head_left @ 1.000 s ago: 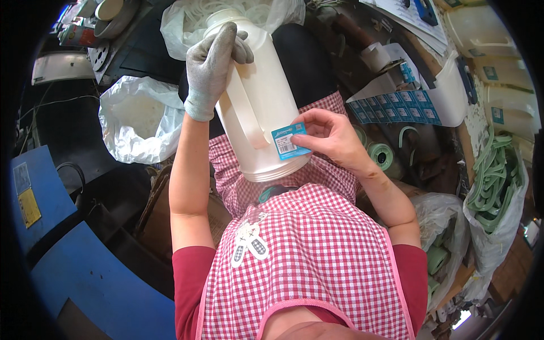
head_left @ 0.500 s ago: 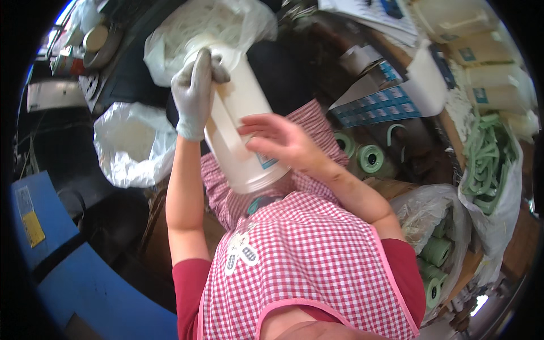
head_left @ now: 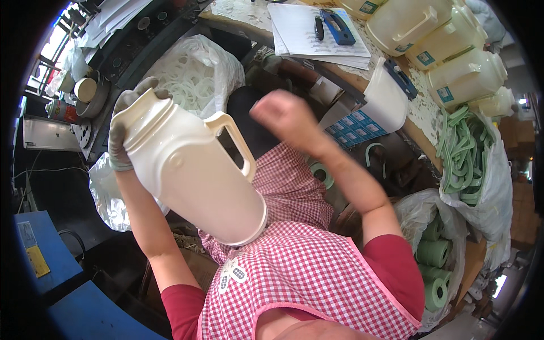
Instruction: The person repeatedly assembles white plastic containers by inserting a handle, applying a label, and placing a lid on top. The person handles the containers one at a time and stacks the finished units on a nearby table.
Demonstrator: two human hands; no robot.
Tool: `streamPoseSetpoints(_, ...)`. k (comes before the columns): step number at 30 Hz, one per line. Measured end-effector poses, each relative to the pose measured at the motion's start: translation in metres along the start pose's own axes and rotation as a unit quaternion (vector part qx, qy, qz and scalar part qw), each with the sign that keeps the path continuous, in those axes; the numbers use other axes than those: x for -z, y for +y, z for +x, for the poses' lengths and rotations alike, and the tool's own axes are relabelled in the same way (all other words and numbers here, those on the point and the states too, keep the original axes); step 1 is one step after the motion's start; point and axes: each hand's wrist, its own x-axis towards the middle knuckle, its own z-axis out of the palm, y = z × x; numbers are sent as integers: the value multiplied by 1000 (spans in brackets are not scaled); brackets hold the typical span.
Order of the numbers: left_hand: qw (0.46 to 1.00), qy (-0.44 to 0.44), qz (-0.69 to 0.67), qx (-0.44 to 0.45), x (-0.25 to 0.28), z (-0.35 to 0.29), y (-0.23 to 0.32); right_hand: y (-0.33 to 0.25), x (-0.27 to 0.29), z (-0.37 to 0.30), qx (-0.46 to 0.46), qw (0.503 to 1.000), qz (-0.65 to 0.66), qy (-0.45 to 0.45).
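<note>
The blue labels on 4 jugs and the label sheet are too small to read.

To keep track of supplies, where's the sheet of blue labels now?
In the head view, the sheet of blue labels is right of centre, just right of the right hand and below the white paper stack.

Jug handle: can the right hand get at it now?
Likely yes: the right hand is close, with nothing visible between it and the handle, and the left hand holds the jug at its neck, clear of the handle.
</note>
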Motion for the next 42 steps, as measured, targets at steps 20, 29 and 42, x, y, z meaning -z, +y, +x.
streamPoseSetpoints(20, 892, 298, 252, 227, 40, 36, -89, 96, 171, 107, -47, 869, -481, 103)
streamPoseSetpoints(29, 890, 298, 273, 214, 41, 35, -89, 103, 158, 114, -64, 864, -481, 135)
streamPoseSetpoints(42, 878, 294, 309, 218, 38, 35, -90, 110, 169, 119, -77, 879, -460, 98)
